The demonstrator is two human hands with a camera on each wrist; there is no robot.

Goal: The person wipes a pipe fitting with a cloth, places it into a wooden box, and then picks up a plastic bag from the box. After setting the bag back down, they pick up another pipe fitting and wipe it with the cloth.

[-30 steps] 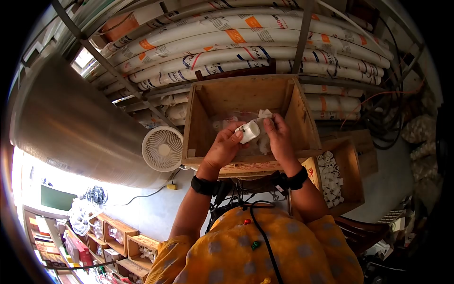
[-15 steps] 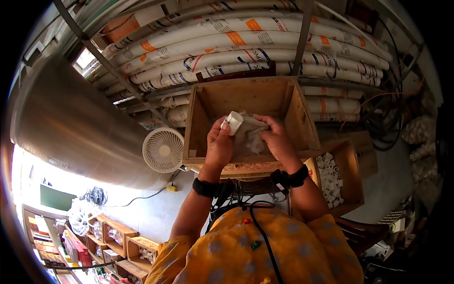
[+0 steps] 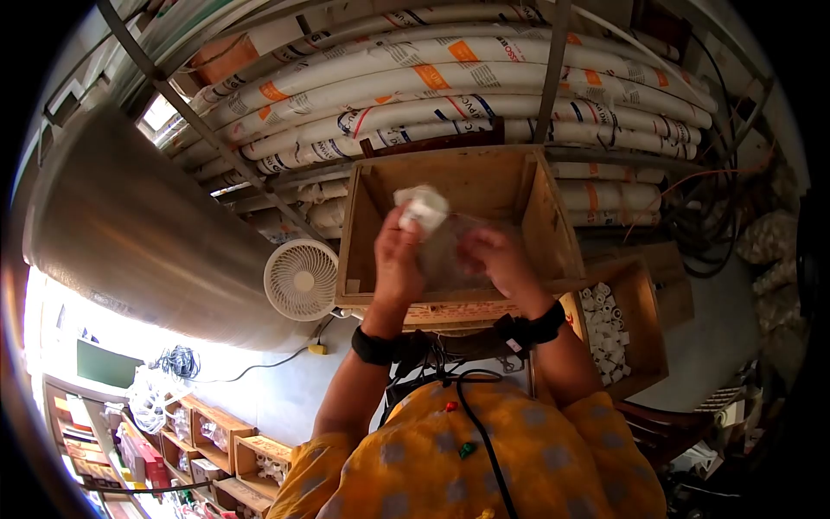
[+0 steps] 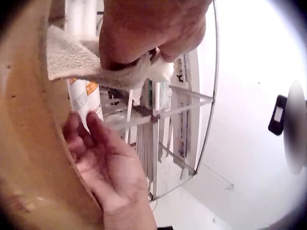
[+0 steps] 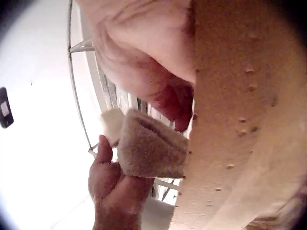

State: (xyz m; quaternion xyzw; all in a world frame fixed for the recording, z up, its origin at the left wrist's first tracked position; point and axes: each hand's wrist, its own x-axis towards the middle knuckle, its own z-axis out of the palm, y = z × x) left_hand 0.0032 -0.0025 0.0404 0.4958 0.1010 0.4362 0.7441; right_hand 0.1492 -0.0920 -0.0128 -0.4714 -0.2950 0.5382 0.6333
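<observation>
My left hand [image 3: 398, 264] grips a white plastic pipe fitting [image 3: 424, 209] above the wooden box. A pale terry cloth [image 5: 151, 146] hangs from the same hand, bunched against the fitting; in the left wrist view the cloth [image 4: 72, 57] comes out from under the fingers. To the right of it, over the box, my right hand [image 3: 501, 259] is blurred in the head view. The left wrist view shows this right hand [image 4: 112, 167] with its fingers loosely bent, apart from cloth and fitting, holding nothing.
The wooden box [image 3: 467, 160] has high walls around the hands. A white fan [image 3: 303, 278] stands at its left. A lower box [image 3: 644, 320] at the right holds several white fittings [image 3: 603, 329]. Wrapped pipes [image 3: 415, 82] are stacked behind, with a metal post [image 3: 553, 69] in front.
The left hand has raised the fitting slightly, with cloth now against it. The right hand, which held the cloth half a second ago, has come away from it.
</observation>
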